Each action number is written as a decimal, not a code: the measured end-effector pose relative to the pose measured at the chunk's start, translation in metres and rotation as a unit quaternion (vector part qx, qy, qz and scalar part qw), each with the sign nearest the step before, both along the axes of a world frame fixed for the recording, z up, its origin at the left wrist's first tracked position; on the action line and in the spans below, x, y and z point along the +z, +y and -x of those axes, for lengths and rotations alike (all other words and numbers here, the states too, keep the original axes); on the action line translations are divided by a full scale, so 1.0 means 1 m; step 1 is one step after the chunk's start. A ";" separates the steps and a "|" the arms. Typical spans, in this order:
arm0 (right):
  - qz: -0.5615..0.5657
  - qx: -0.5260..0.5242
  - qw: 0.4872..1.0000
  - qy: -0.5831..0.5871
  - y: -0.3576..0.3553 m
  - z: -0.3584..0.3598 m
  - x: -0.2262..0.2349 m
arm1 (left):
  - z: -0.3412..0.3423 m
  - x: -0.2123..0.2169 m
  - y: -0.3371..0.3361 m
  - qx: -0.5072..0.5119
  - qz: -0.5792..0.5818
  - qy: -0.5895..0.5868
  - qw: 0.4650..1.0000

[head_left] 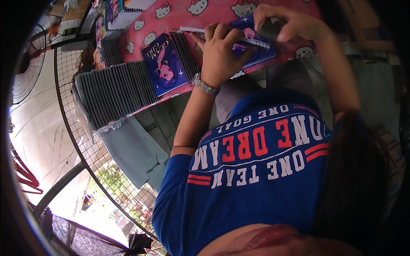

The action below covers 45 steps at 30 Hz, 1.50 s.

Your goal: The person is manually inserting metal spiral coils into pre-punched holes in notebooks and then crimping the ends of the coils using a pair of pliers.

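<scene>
My left hand [224, 53], with a metal watch on its wrist, grips a notebook [259, 43] stood nearly on edge, so mostly its pale, ridged long edge shows. Beneath and behind it lies a blue-purple notebook [267, 53] with an illustrated cover, partly covered by the hand. To the right, my right hand [294, 23] is raised by the notebook's right end. Its fingers curl around a dark grey-green rounded thing [270, 29], whose kind I cannot make out.
A long row of dark-edged notebooks [115, 91] stands along the table's left front edge, ending in a blue illustrated cover [164, 64]. More books [124, 21] are stacked at the far left. A pink cartoon-cat cloth [179, 19] covers the table. A wire grid [68, 98] and fan [32, 64] stand left.
</scene>
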State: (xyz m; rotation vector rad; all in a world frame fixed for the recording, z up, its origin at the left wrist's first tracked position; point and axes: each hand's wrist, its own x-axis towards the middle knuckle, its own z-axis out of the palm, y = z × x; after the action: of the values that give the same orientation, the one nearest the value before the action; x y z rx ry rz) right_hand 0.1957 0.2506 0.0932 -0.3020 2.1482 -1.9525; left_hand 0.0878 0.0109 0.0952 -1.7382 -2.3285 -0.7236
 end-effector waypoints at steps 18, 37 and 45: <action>-0.274 -0.352 0.878 0.173 -0.058 -0.052 0.003 | 0.005 -0.016 0.003 0.103 -0.035 -0.010 0.994; -0.533 -0.412 0.569 0.471 -0.089 -0.055 -0.058 | 0.003 -0.011 -0.001 0.096 -0.039 0.006 0.995; -0.373 -0.486 0.643 0.460 -0.085 -0.048 -0.049 | 0.006 -0.014 0.000 0.096 -0.062 0.009 0.993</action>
State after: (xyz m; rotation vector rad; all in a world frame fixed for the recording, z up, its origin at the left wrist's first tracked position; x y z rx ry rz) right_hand 0.2441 0.1660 0.0442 0.1294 4.2220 -0.8298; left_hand 0.0822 0.0109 0.0816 -1.4395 -2.3434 -0.7938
